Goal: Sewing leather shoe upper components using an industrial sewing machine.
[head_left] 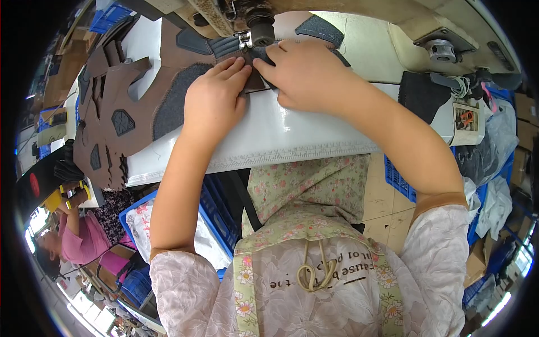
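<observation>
At the top middle, a sewing machine's presser foot stands over a brown cut piece with dark grey parts. My left hand rests on it just left of the foot, its fingers pressed together and bent onto the material. From the right, my right hand holds the same piece with curled fingers, its thumb and forefinger close to the needle area. Both hands nearly meet below the foot. The needle tip and some fingertips are hidden. Joined brown pieces with dark grey patches spread left from my left hand.
The white machine bed has a ruler strip along its front edge. A black cloth lies at right, near an orange-handled tool. Blue crates stand below the table. Another person sits at far left.
</observation>
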A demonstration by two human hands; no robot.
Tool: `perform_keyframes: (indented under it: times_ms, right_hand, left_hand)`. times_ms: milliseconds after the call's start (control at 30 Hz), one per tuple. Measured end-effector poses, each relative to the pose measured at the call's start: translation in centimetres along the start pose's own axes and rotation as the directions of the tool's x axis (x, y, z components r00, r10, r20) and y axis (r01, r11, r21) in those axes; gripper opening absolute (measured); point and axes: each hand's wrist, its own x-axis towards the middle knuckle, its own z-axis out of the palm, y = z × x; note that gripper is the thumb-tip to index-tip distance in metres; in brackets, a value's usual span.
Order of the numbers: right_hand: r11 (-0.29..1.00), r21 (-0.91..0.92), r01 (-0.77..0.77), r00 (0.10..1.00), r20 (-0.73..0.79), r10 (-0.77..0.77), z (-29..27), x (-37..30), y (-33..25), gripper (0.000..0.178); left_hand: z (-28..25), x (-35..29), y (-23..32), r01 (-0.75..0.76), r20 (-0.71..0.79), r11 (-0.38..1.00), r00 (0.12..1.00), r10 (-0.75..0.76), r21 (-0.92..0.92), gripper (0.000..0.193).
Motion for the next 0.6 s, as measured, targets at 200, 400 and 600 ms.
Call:
perform_keyframes:
  times_ms: [200, 400, 600]
  right_hand:
    - [0.999, -0.042, 0.011, 0.965, -0.261, -0.021, 2.2, 0.0, 0.2, 0.027]
    - [0.996, -0.085, 0.002, 0.922, -0.385, -0.035, 3.2, 0.1, 0.3, 0.027]
    - [0.999, -0.053, 0.01, 0.92, -0.392, -0.03, 3.4, 0.2, 0.3, 0.025]
  left_hand:
    - [0.1, 0.5, -0.5, -0.024, -0.013, 1.0, 1.0, 0.024, 0.005, 0.051]
    - [0.4, 0.6, -1.6, -0.04, -0.023, 0.999, 0.999, 0.04, -0.005, 0.052]
    - [0.4, 0.5, -2.1, -0.044, 0.0, 0.999, 0.999, 0.044, -0.032, 0.054]
